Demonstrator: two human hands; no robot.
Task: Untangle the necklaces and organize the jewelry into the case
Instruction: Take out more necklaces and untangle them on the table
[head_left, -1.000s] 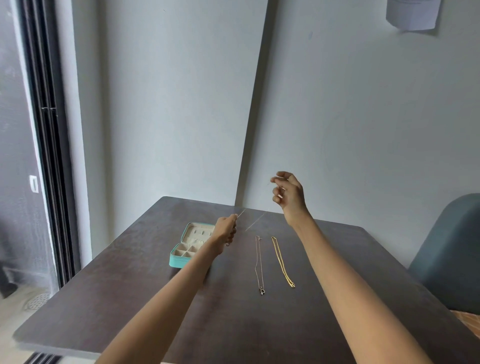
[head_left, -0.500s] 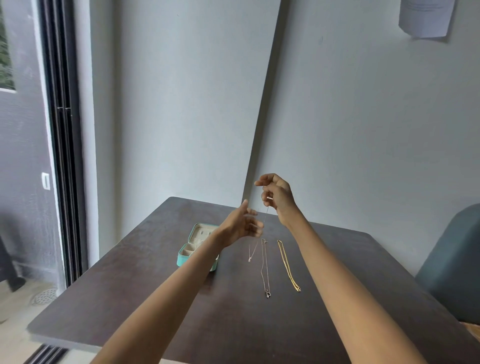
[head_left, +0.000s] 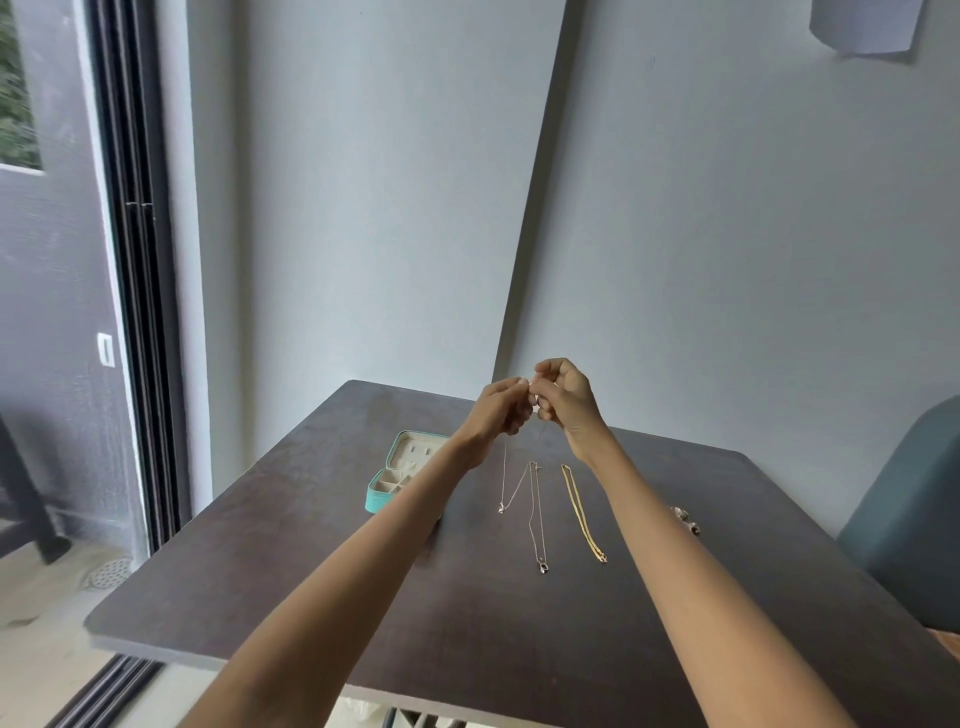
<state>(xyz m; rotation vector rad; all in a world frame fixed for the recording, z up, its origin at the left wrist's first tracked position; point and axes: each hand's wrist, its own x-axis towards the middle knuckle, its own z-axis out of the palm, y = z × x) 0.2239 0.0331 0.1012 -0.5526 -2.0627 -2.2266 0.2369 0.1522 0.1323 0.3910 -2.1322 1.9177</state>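
My left hand (head_left: 496, 413) and my right hand (head_left: 566, 402) are raised together above the table, fingertips touching, both pinching the ends of a thin silver necklace (head_left: 505, 480) that hangs down in a loop with a small pendant at the bottom. On the dark table (head_left: 311, 571) below lie a thin chain with a pendant (head_left: 536, 514) and a gold chain (head_left: 583, 512), stretched out side by side. The open teal jewelry case (head_left: 387, 483) sits to the left, partly hidden by my left forearm.
Small jewelry pieces (head_left: 685, 519) lie on the table to the right of my right forearm. A blue-grey chair (head_left: 909, 509) stands at the right edge. Walls close the far side, a sliding door is at the left.
My hands, apart a second ago, have come together above the table. The thin necklace now hangs from both hands in a loop.
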